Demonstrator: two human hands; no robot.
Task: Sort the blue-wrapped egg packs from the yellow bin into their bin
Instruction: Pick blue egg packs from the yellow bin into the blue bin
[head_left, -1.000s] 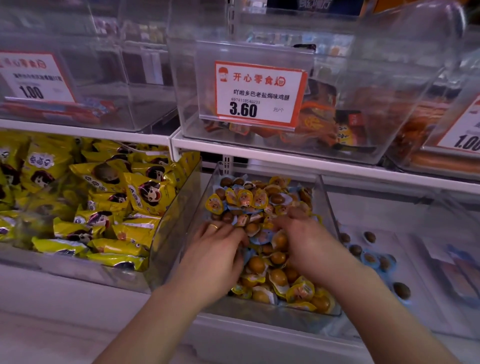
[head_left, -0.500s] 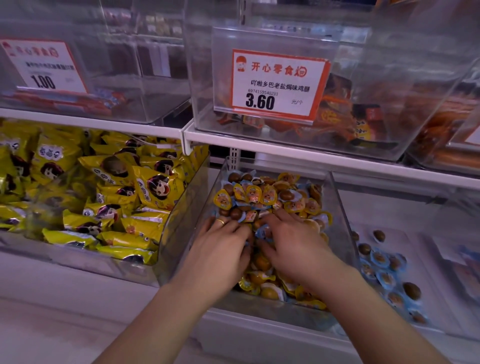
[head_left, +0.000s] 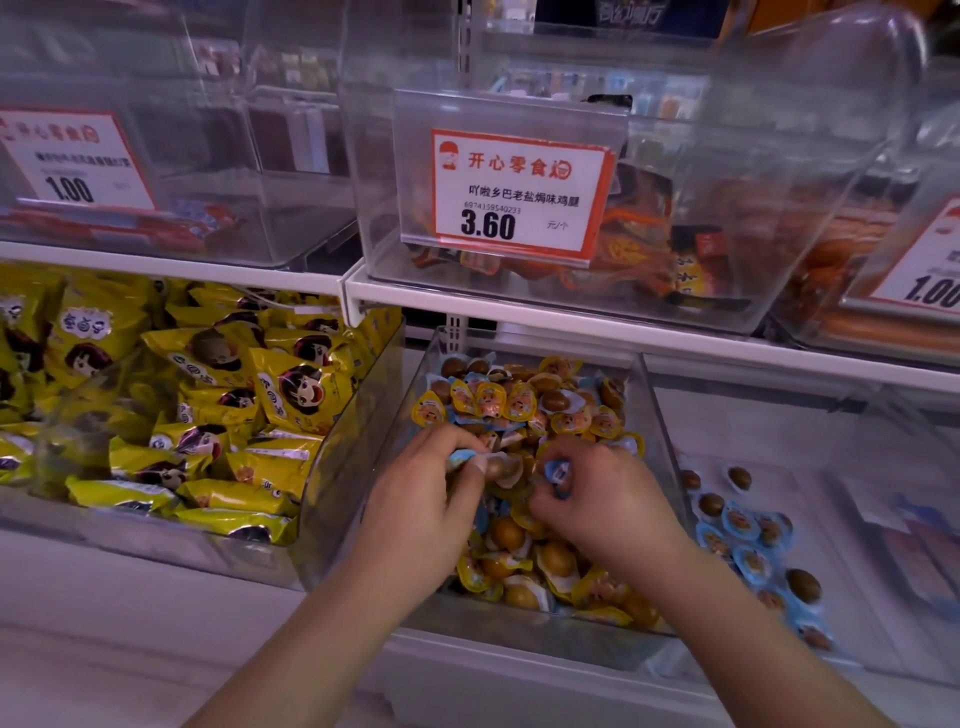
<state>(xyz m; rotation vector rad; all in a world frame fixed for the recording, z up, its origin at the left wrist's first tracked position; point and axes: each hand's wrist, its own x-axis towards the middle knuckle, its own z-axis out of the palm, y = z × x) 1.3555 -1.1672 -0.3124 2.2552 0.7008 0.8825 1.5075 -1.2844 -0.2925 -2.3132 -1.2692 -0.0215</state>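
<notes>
A clear bin (head_left: 655, 415) on the lower shelf is heaped with small yellow-wrapped egg packs (head_left: 519, 400); a few blue-edged ones lie mixed among them. Both my hands are inside it, above the heap. My left hand (head_left: 431, 499) pinches a blue-wrapped egg pack (head_left: 464, 459) at its fingertips. My right hand (head_left: 597, 493) pinches another blue-wrapped egg pack (head_left: 558, 474). To the right, a clear bin (head_left: 810, 540) holds several blue-wrapped egg packs (head_left: 740, 522) spread thinly on its floor.
A clear bin of large yellow snack bags (head_left: 208, 415) stands to the left. The white shelf edge (head_left: 519, 306) above carries clear bins and a 3.60 price tag (head_left: 519, 195). A white ledge (head_left: 130, 623) runs along the front.
Both hands were digging into the heap; each has come up with a blue-wrapped pack pinched in its fingers.
</notes>
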